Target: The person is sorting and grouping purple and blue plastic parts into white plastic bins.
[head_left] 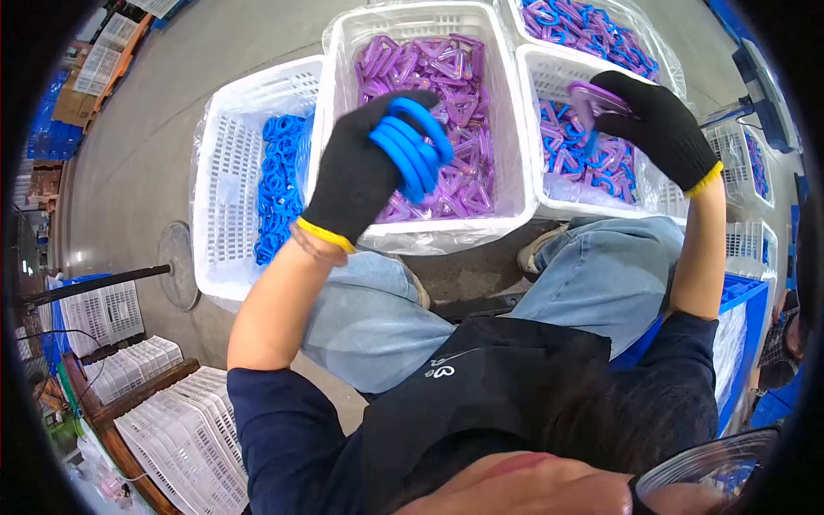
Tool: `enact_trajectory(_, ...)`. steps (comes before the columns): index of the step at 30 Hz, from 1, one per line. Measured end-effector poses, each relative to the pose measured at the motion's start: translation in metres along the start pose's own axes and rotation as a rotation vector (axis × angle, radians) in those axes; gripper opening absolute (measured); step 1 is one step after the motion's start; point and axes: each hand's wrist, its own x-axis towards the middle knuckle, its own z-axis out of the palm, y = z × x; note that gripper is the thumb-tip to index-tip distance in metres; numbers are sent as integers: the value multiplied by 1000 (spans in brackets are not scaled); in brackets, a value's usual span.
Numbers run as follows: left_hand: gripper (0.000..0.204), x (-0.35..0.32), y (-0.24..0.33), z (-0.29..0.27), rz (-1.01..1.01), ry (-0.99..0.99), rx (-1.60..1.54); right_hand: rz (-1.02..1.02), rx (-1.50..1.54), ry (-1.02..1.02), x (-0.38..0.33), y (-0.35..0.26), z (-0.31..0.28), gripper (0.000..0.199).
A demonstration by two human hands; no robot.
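Note:
My left hand [356,163], in a black glove with a yellow cuff, is closed around a stack of several blue plastic rings [410,156]. It hovers over the left side of the middle white crate [429,227], which is full of purple triangular plastic pieces [463,184]. Over the right crate [592,210], my gloved right hand [657,120] pinches a purple piece [582,94], blurred by motion. A bit of blue shows just under it. Purple pieces mixed with blue rings [571,154] lie in that crate below.
Blue rings [276,189] fill part of the left crate [227,180]. Behind the right crate stands another crate with mixed blue and purple pieces [592,30]. A screen on a stand [764,94] is at far right. White crates [189,442] are stacked at lower left, near a round metal base [178,266].

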Motion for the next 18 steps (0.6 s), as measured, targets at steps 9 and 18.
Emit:
enact_trajectory(9, 34, -5, 5, -14, 338, 44, 658, -559, -313, -169, 117, 1, 138, 55)
enact_trajectory(18, 41, -4, 7, -11, 220, 116, 457, -598, -484, -126, 227, 50, 398, 36)
